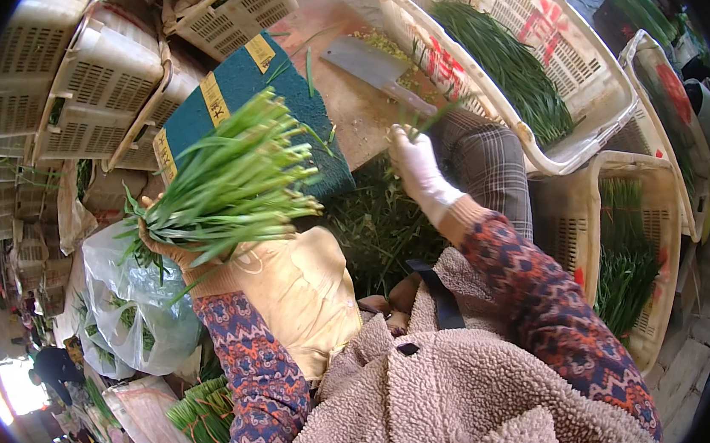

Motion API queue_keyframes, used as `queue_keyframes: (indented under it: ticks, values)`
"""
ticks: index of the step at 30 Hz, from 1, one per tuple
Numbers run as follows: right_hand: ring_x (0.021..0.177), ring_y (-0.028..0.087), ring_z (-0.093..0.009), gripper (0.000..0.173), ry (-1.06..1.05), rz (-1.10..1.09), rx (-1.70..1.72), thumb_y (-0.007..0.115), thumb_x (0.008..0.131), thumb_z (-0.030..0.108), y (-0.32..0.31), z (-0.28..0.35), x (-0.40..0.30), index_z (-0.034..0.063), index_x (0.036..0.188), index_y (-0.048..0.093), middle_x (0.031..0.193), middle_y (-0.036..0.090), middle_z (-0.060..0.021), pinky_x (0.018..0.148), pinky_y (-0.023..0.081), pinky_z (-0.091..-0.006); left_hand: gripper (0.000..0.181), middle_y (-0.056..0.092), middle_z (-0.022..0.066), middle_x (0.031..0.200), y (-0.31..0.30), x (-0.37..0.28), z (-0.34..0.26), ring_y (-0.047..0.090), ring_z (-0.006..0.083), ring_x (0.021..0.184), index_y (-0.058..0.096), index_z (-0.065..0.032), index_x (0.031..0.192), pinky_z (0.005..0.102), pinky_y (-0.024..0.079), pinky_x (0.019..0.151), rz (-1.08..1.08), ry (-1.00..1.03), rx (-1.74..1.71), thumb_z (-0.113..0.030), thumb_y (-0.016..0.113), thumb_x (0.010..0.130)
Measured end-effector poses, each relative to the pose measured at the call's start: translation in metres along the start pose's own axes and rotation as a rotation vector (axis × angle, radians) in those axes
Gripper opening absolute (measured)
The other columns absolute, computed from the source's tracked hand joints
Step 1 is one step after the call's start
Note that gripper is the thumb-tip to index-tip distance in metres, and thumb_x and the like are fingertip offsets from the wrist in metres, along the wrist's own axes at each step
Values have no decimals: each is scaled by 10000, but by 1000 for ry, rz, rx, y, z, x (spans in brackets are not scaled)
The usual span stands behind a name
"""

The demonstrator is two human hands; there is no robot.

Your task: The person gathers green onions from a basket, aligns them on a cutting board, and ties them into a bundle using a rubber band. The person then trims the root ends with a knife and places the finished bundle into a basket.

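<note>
My left hand (180, 257) grips a thick bunch of garlic chives (237, 178) near its leafy end. The pale cut stem ends fan out toward the upper right, partly over a teal board (298, 113) with yellow printed labels. Away to the right, my right hand (423, 167), in a whitish glove, has its fingers closed on a few thin green blades (432, 121). Just beyond that hand a cleaver (370, 63) lies flat on a brown board (341, 101), its handle pointing toward my knee.
A large plastic crate (574, 76) of long greens stands at upper right, with another crate (667, 277) below it. Stacked crates (106, 76) line the left. A clear plastic bag (142, 303) and tied green bundles (208, 409) sit beside me. Loose trimmings (387, 224) lie between my legs.
</note>
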State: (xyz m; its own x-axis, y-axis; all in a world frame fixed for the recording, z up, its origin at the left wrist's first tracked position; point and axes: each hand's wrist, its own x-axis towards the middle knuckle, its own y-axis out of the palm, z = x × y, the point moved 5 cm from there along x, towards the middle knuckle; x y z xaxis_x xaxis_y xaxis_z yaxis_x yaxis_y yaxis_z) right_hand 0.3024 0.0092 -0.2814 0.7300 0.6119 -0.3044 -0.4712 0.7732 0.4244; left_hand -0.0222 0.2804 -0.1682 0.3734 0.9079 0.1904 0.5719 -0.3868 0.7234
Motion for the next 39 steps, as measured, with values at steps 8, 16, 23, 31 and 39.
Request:
queue_keyframes:
  ticks: [8, 16, 23, 31, 39]
  values:
    - [760, 535, -78, 523, 61, 674, -233, 707, 810, 326, 109, 60, -70, 65, 1222, 519, 917, 619, -22, 600, 433, -231, 449, 648, 140, 1122, -42, 12, 1, 613, 313, 1024, 640, -71, 1110, 518, 487, 905, -158, -53, 61, -411, 524, 841]
    - [555, 432, -78, 80, 304, 500, -24, 496, 901, 94, 106, 16, -67, 53, 914, 564, 693, 519, -13, 467, 333, -218, 433, 639, 140, 1093, 2, 6, 22, 608, 333, 991, 635, -102, 1073, 524, 509, 837, -143, -138, 90, -432, 539, 810]
    - [572, 483, -66, 166, 234, 256, -172, 569, 911, 157, -6, 2, -30, 24, 995, 622, 720, 554, -4, 469, 381, -199, 532, 618, 161, 1142, 7, 0, 19, 596, 332, 1039, 611, -73, 1134, 512, 498, 880, -207, -146, 90, -472, 522, 793]
    - [743, 667, -172, 338, 583, 590, 372, 658, 874, 355, 121, 34, -77, 72, 1041, 582, 819, 661, -69, 481, 410, -227, 540, 520, 97, 1331, 6, -2, 28, 500, 282, 1205, 527, -107, 1296, 503, 396, 998, -367, -38, 113, -425, 398, 879]
    - [458, 316, -36, 184, 306, 292, 230, 509, 953, 233, 67, 36, -41, 99, 829, 535, 590, 392, 83, 399, 237, -202, 569, 550, 176, 1272, -5, -1, 28, 531, 366, 1149, 556, -58, 1253, 563, 438, 948, -381, -88, 38, -422, 431, 833]
